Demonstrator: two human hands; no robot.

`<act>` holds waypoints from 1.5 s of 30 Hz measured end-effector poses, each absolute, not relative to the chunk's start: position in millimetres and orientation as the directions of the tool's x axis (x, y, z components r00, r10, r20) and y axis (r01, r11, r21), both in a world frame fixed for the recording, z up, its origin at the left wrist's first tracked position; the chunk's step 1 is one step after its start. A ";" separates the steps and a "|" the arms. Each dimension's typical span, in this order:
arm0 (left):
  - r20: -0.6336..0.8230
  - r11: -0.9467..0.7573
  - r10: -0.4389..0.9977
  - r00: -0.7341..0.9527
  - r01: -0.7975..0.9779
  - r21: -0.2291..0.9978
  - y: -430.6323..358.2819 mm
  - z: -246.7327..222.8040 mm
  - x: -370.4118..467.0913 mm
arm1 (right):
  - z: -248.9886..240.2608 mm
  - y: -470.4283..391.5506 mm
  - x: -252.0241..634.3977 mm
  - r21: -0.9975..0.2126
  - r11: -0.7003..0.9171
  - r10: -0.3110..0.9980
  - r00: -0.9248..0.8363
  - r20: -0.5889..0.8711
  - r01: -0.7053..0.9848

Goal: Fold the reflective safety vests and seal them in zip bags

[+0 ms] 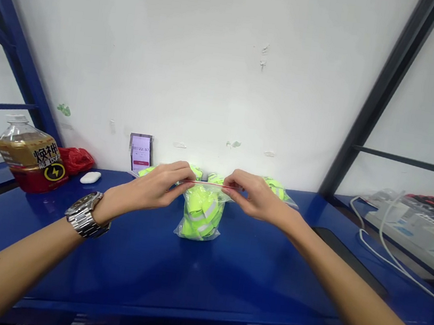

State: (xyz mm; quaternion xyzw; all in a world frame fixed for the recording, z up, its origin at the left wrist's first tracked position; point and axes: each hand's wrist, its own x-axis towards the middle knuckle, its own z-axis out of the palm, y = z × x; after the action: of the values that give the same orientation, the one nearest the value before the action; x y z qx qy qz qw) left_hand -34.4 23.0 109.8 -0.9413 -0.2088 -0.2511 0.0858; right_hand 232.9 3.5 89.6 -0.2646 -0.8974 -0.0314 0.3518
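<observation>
A clear zip bag [199,214] hangs upright over the blue table, with a folded neon-yellow reflective vest [202,209] inside. My left hand [168,180], with a metal watch on its wrist, pinches the left end of the bag's top edge. At the right end of that edge, the thumb and fingers of my right hand [251,193] are closed on it. The red zip line stretches straight between the two pinches. Behind my hands lie more bagged neon-yellow vests [276,187] along the wall, partly hidden.
A large drink bottle [32,155] and a red plastic bag [75,160] stand at the left. A white earbud case [90,177] lies near a phone [140,153] propped against the wall. To the right are a dark flat slab [349,259], white cables [385,256] and power strips [429,230].
</observation>
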 end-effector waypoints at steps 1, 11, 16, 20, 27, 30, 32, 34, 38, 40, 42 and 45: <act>0.510 -0.899 0.345 0.788 0.434 -0.062 23.4 109.2 -34.1 | 89.3 3.9 232.4 -0.115 0.853 0.453 -0.615 0.646 0.509; 0.518 -0.893 0.349 0.781 0.445 -0.070 19.7 109.1 -32.9 | 86.0 4.7 228.1 -0.074 0.829 0.467 -0.613 0.637 0.554; 0.497 -0.895 0.401 0.770 0.446 0.032 19.6 109.9 -34.0 | 88.0 3.7 228.2 -0.199 0.812 0.534 -0.563 0.630 0.548; 0.492 -0.887 0.418 0.763 0.459 0.042 20.6 109.3 -33.8 | 91.1 1.3 228.0 -0.266 0.776 0.599 -0.534 0.597 0.572; 0.492 -0.877 0.427 0.758 0.480 0.022 19.2 109.5 -32.8 | 96.3 -0.8 225.3 -0.368 0.723 0.680 -0.509 0.528 0.585; 0.488 -0.875 0.434 0.757 0.483 0.029 18.9 109.8 -32.4 | 98.0 -1.5 225.0 -0.409 0.700 0.709 -0.500 0.497 0.586; 0.486 -0.876 0.435 0.758 0.481 0.033 19.0 109.6 -32.1 | 98.7 -2.3 224.8 -0.415 0.697 0.712 -0.497 0.496 0.585; 0.487 -0.877 0.433 0.758 0.479 0.034 19.3 109.3 -31.8 | 99.2 -3.2 224.5 -0.414 0.697 0.712 -0.493 0.500 0.586; 0.489 -0.877 0.430 0.758 0.479 0.029 19.8 108.7 -32.3 | 100.8 -4.8 223.8 -0.406 0.703 0.705 -0.497 0.506 0.584; 0.489 -0.878 0.427 0.761 0.477 0.024 19.5 108.8 -32.5 | 101.3 -5.3 223.1 -0.388 0.715 0.690 -0.498 0.525 0.582; 0.492 -0.881 0.419 0.763 0.472 0.019 18.4 109.0 -32.1 | 100.9 -5.4 221.5 -0.366 0.727 0.672 -0.489 0.557 0.581; 0.502 -0.889 0.402 0.766 0.459 0.012 15.6 109.5 -29.9 | 98.1 -4.1 216.5 -0.354 0.716 0.663 -0.429 0.613 0.601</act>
State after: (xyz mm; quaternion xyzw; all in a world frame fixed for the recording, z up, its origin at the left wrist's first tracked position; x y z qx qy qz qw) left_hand -29.9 15.6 109.5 -0.9380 -0.2293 -0.2539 0.0559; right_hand 216.5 -4.1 98.1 -0.3744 -0.8443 0.0408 0.3812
